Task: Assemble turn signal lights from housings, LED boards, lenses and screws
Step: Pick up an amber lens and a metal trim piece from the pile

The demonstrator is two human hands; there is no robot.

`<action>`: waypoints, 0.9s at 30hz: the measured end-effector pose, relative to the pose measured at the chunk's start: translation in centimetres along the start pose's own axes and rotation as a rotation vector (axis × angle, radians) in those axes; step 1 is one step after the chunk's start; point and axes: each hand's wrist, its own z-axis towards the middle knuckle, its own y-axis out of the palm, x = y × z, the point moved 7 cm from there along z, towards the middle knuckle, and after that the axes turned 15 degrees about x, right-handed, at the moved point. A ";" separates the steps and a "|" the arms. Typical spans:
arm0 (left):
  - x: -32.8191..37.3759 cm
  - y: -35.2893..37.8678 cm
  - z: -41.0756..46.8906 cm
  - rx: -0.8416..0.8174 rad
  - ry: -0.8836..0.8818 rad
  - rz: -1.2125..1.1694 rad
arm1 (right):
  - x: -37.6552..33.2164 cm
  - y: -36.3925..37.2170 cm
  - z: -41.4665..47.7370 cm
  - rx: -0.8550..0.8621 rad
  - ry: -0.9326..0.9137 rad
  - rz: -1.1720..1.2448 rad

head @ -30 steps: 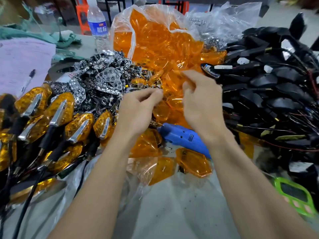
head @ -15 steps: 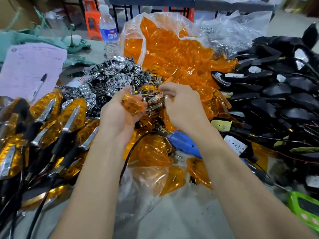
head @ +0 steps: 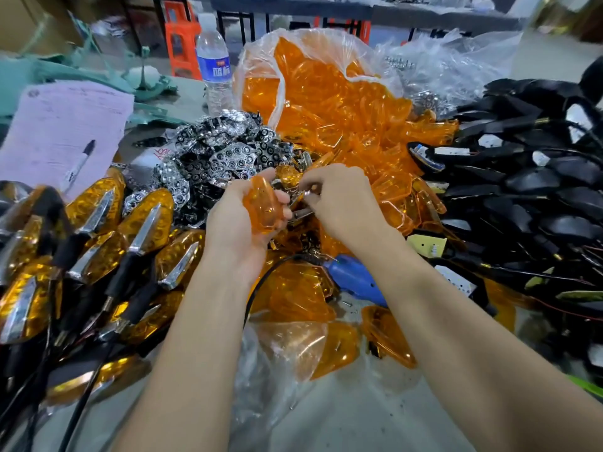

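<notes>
My left hand (head: 239, 226) cups an orange lens (head: 262, 205) in its palm at the middle of the table. Close beside it, my right hand (head: 342, 203) pinches a small chrome piece (head: 301, 207) against the lens edge; what the piece is I cannot tell. Behind the hands lies a heap of chrome reflector pieces (head: 225, 154) and an open clear bag of orange lenses (head: 326, 93). Black housings with wires (head: 528, 177) are piled on the right. Finished amber-and-chrome turn signals (head: 94, 243) lie in rows on the left.
A blue electric screwdriver (head: 352, 277) lies under my right forearm with loose orange lenses (head: 385, 337) around it. A water bottle (head: 213, 65) stands at the back, a pink sheet with a pen (head: 65, 132) at the back left. Bare grey tabletop (head: 359, 419) shows near me.
Both hands drew back from the lens pile toward me. My left hand now holds an orange lens and my right hand has closed on a small chrome piece beside it.
</notes>
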 end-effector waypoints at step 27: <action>-4.4 3.5 -2.3 -0.076 -0.047 0.188 | 0.7 -7.7 -11.9 0.618 -0.234 0.250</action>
